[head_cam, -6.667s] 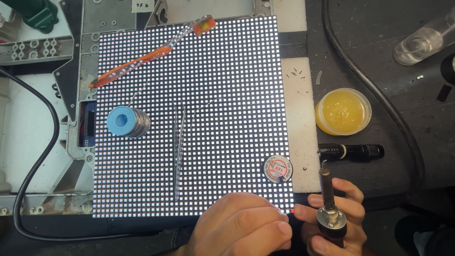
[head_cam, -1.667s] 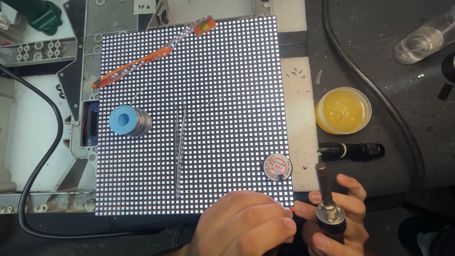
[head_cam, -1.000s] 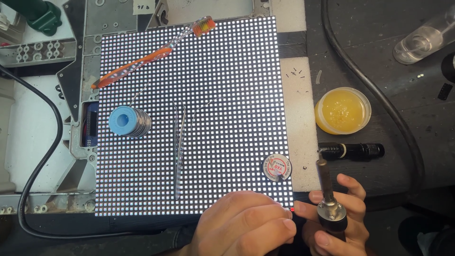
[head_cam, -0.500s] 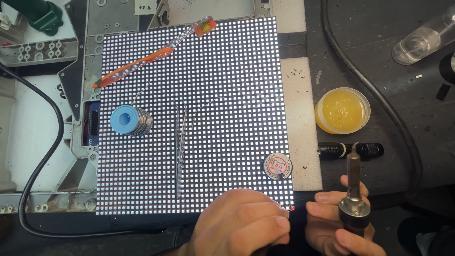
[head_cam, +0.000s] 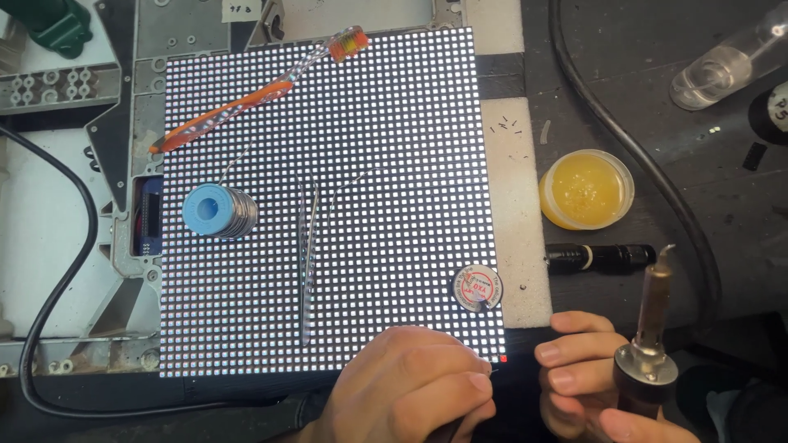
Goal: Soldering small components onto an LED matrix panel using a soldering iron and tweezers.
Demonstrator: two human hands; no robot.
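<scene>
Head view | soldering iron [head_cam: 652,328] upright in right hand [head_cam: 591,381] | beside LED panel [head_cam: 328,189]

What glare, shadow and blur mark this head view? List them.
Head view: the lit LED panel glares white, its dots sharp; the dark bench at right sits in shadow; the clear tube shows highlights; the right hand and soldering iron look sharp.

— Was the shot bright?
— Evenly lit and sharp; the glowing LED panel [head_cam: 328,205] was brightest, its dots slightly bloomed.
— Any dark parts?
— Right of the panel the desk [head_cam: 706,189] fell dim, with soft shadows.
</scene>
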